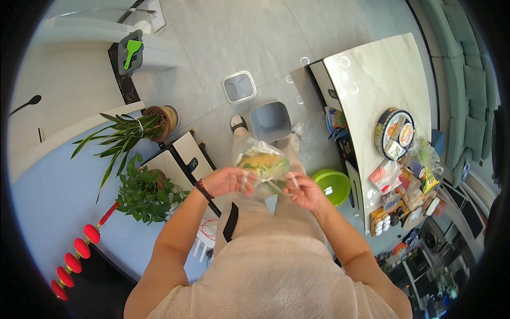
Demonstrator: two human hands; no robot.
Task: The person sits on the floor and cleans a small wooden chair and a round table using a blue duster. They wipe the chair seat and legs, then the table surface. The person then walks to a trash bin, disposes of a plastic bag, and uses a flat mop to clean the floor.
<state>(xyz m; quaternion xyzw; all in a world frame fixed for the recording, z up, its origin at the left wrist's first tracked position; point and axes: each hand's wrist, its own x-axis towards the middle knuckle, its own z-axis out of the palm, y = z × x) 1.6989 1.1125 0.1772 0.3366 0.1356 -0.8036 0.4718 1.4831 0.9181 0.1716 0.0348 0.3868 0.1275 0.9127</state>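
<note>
A clear plastic bag (261,164) with yellow and green contents hangs in front of my thighs; what the contents are is too blurred to tell. My left hand (230,182) is at the bag's near left edge, its fingertips blurred on the plastic. On the other side, my right hand (306,192) pinches the edge of the bag between thumb and fingers. Beyond the bag, a blue-grey bin (271,119) stands on the floor by my feet. A smaller grey bin with a pale rim (240,88) sits a little farther off.
At right, a marble-topped table (370,71) bears a round tin (394,133) and several food packages. A green basin (331,186) lies beside it on the floor. Left are a low cabinet (191,153), a snake plant (127,129) and a leafy potted plant (145,191).
</note>
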